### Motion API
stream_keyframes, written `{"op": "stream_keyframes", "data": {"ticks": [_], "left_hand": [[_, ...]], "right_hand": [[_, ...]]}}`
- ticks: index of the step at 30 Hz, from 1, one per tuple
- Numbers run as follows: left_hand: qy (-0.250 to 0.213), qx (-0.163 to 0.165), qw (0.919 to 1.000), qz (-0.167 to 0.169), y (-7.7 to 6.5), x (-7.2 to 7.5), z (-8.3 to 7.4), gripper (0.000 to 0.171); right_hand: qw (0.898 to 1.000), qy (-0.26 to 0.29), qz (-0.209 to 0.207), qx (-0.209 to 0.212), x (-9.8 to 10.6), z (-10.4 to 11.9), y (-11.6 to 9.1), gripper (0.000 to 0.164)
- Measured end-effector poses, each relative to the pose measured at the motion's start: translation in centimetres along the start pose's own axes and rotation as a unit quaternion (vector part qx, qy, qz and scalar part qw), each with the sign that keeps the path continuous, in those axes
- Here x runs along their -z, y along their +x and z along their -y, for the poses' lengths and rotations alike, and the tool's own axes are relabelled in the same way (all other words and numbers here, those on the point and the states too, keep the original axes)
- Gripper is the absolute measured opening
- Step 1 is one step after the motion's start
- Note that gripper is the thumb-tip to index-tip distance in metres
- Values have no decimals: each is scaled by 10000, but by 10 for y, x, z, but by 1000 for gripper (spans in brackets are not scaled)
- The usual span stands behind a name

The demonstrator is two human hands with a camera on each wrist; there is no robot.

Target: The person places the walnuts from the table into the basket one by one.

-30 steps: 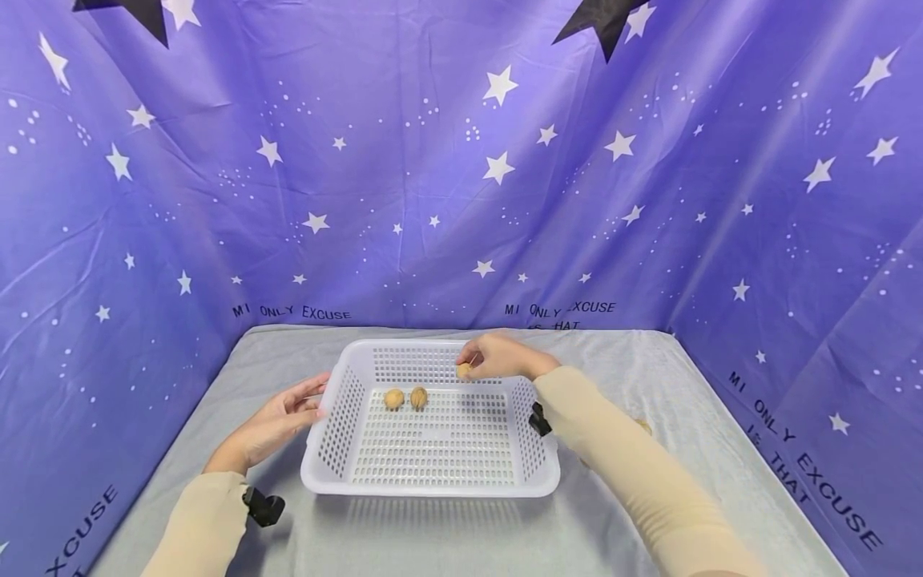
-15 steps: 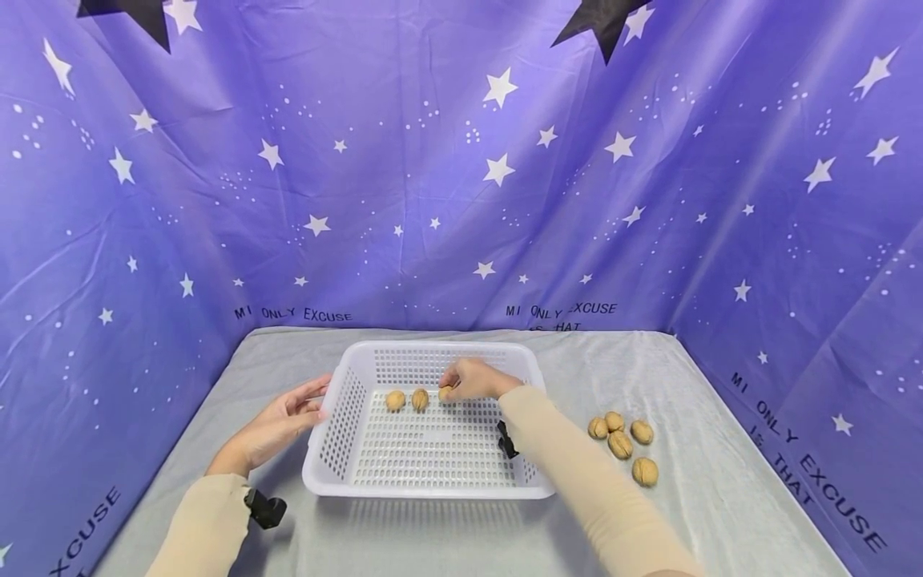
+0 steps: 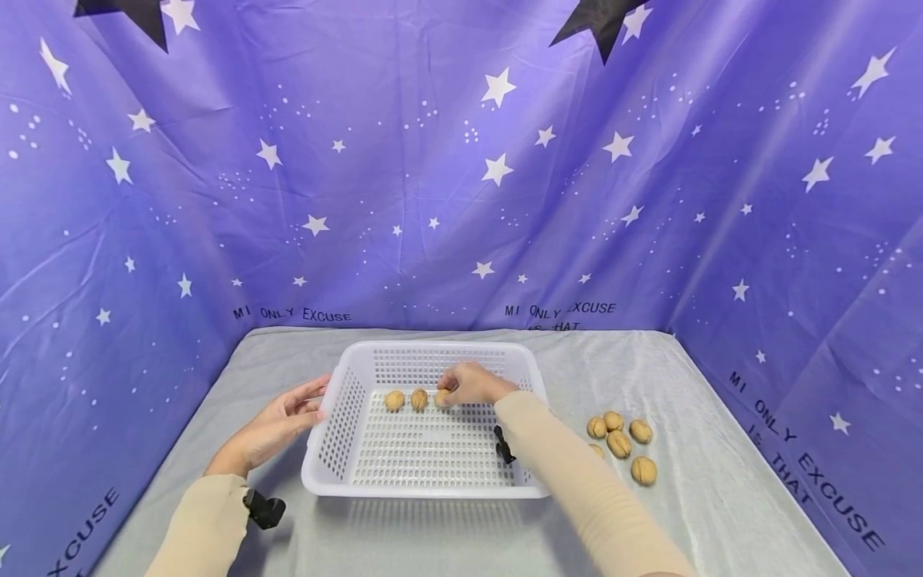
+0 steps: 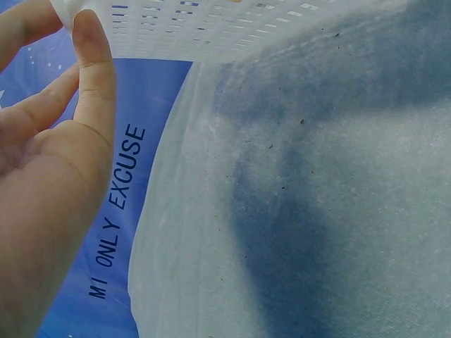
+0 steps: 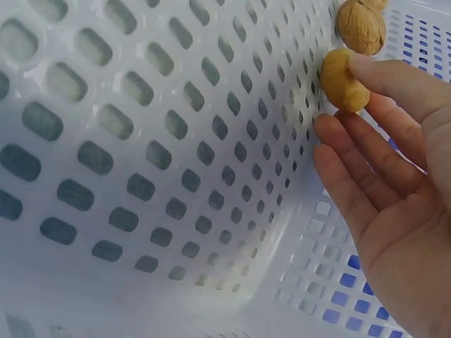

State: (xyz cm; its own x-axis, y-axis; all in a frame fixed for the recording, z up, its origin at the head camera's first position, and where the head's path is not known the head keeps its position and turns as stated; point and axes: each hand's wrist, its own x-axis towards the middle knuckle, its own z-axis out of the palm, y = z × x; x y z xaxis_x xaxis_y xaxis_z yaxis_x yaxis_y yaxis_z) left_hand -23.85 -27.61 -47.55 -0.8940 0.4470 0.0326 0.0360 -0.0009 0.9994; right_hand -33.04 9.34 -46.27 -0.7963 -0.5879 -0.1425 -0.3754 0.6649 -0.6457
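Note:
A white perforated plastic basket (image 3: 433,461) stands on the cloth-covered table. Two walnuts, a left one (image 3: 393,401) and a ridged one (image 3: 419,400), lie side by side on its floor. Just right of them my right hand (image 3: 472,383) pinches a third walnut (image 3: 441,397) low in the basket. In the right wrist view, my thumb presses that walnut (image 5: 343,81) against the fingers, close to a neighbouring walnut (image 5: 362,27). My left hand (image 3: 277,417) holds the basket's left rim from outside; thumb and index finger meet the rim (image 4: 68,13) in the left wrist view.
Several loose walnuts (image 3: 618,444) lie on the grey cloth (image 3: 721,489) to the right of the basket, one partly hidden by my right sleeve (image 3: 577,481). A purple star-printed curtain (image 3: 404,184) closes off the back and both sides.
My right hand has come down and left from near the basket's back wall, bringing its walnut into line beside the other two. The left hand stays at the rim.

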Motion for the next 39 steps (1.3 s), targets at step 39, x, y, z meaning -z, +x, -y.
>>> {"op": "stream_keyframes", "data": {"ticks": [39], "left_hand": [[24,40,10000,-11,-1,-1,-3,71]], "right_hand": [[9943,-673,-695,441,121,-39,-120,36]]}}
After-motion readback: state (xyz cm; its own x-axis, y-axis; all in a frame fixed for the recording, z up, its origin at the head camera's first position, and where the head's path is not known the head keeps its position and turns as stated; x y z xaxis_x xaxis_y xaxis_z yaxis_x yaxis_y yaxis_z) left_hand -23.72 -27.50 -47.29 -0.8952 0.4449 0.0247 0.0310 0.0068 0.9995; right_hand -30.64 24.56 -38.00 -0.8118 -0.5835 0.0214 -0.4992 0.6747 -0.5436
